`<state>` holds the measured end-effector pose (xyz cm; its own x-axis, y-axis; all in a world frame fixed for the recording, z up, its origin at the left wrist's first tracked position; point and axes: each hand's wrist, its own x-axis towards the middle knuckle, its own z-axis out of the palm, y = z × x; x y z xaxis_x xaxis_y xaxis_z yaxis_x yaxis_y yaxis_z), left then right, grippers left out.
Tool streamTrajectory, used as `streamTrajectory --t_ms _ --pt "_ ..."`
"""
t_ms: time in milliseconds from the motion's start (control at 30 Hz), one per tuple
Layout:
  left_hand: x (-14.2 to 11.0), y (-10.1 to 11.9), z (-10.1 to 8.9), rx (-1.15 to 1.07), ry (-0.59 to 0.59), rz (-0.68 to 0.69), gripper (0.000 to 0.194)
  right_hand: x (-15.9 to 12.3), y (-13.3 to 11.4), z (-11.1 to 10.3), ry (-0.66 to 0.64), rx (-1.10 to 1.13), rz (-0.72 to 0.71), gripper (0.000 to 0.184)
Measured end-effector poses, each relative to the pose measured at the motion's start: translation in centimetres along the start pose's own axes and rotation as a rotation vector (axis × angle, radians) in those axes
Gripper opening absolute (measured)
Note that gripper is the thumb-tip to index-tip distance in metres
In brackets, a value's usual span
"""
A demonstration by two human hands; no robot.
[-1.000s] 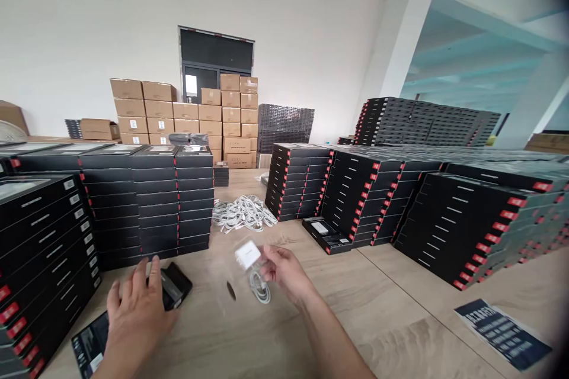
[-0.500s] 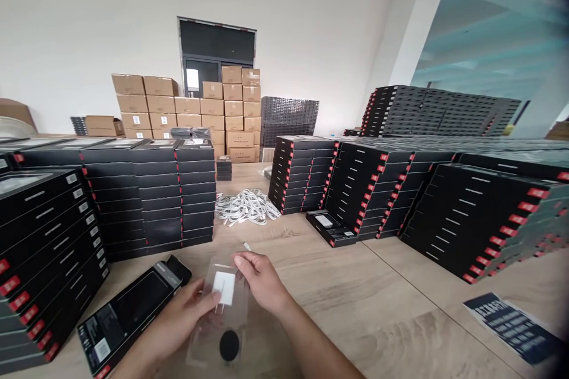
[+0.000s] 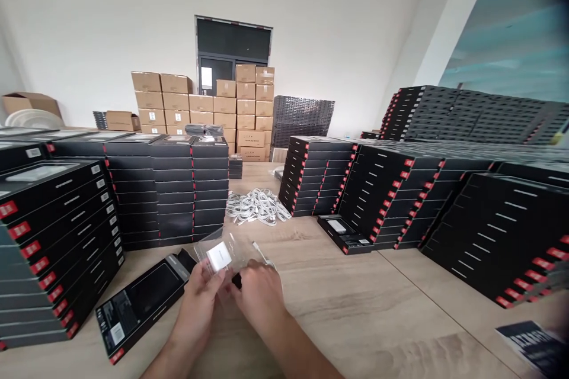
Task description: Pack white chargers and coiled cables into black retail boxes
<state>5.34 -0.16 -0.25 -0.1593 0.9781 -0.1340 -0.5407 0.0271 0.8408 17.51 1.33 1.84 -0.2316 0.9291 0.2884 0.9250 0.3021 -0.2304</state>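
Note:
My left hand [image 3: 202,290] grips a clear plastic tray [image 3: 237,249] by its side, thumb on top. Seated in the tray's upper part is a white charger [image 3: 219,256]. My right hand [image 3: 262,293] is closed at the tray's lower end, with a white charging cable [image 3: 268,262] held in it; the plug and a loop stick out past the knuckles. Its fingertips are mostly hidden, beside a dark patch on the tray. Left of my hands lies a black box [image 3: 144,302] with its end flap open and a dark window on top.
Stacks of black boxes [image 3: 171,189] rise on the left, with more box stacks [image 3: 368,189] on the right. A pile of white cables [image 3: 258,207] lies ahead. An open black box [image 3: 344,234] holds a white item. A printed sheet [image 3: 533,340] lies at right.
The tray has tilted and turned, its charger end moving up. My right hand has moved from the tray's top edge down to its lower end, cable with it. The view has shifted left.

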Motion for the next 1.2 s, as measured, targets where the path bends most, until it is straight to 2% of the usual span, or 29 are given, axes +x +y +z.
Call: streamTrajectory --t_ms 100,200,300,400,500,600,700,833,933,1000,1067,1200 --pt "0.1 -0.2 -0.2 -0.003 -0.046 0.001 0.046 0.2 0.1 0.3 -0.012 0.075 0.032 0.017" --pt "0.3 -0.1 -0.5 -0.07 -0.039 -0.046 0.041 0.2 0.4 0.3 -0.036 0.158 0.013 0.023" --pt "0.4 0.1 -0.7 -0.111 -0.026 -0.102 0.037 0.3 1.2 -0.1 -0.061 0.26 -0.002 0.021" --pt "0.5 0.1 -0.8 -0.091 0.024 -0.133 0.03 1.0 2.9 -0.8 0.013 0.348 0.106 0.023" --pt "0.7 0.0 -1.1 -0.083 0.054 -0.145 0.026 1.7 5.2 -1.0 0.084 0.336 0.249 0.021" --pt "0.6 0.0 -1.2 -0.09 0.04 -0.142 0.027 2.1 7.0 -0.4 0.063 0.364 0.32 0.013" --pt "0.5 0.2 -1.2 -0.093 0.009 -0.134 0.032 2.4 7.7 0.2 0.012 0.489 0.308 0.008" --pt "0.3 0.1 -1.0 -0.097 0.023 -0.108 0.034 2.5 6.9 0.0 -0.02 0.746 0.26 0.023" --pt "0.3 0.0 -0.7 -0.131 0.02 -0.112 0.033 2.1 5.4 -0.2 -0.032 0.903 0.225 0.037" --pt "0.3 0.0 -0.4 -0.163 -0.012 -0.114 0.034 1.8 4.2 -0.1 -0.034 0.988 0.201 0.038" --pt "0.1 0.0 -0.2 -0.188 -0.044 -0.109 0.036 1.5 3.0 0.3 0.034 1.076 0.184 0.035" --pt "-0.2 0.0 0.0 -0.222 -0.089 -0.074 0.044 1.1 1.7 1.1 0.29 1.104 0.141 0.025"
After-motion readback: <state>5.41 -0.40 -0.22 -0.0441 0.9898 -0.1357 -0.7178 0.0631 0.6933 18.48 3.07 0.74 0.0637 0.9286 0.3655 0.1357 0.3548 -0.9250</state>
